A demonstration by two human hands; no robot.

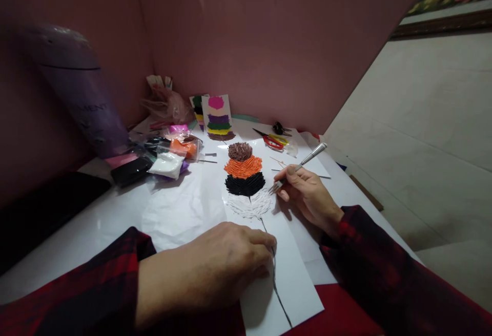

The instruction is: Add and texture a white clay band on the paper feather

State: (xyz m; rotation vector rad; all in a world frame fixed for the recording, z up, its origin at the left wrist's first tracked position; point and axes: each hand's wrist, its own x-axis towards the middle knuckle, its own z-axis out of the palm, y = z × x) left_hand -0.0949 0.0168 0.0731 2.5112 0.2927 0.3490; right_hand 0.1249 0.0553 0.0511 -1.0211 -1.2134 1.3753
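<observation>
A fork (313,155) with a patterned handle is pinched in my right hand (309,190), tilted with its tines down at the right edge of a white clay band (249,205). That band lies on a white card (286,279), below black (245,184), orange (243,167) and brown clay (240,150) bands, all with ridged surfaces. A dark stem line runs down the card. My left hand (230,259) rests on the card below the white band, fingers bent and lying on it, with nothing seen in them. Its thumb is mostly hidden.
Left on the table lie bags of coloured clay (167,164) and a plastic bag (172,105), beside a tall purple bottle (82,90). At the back, a painted card (219,116) leans on the wall (238,44). Scissors (272,141) lie right of it.
</observation>
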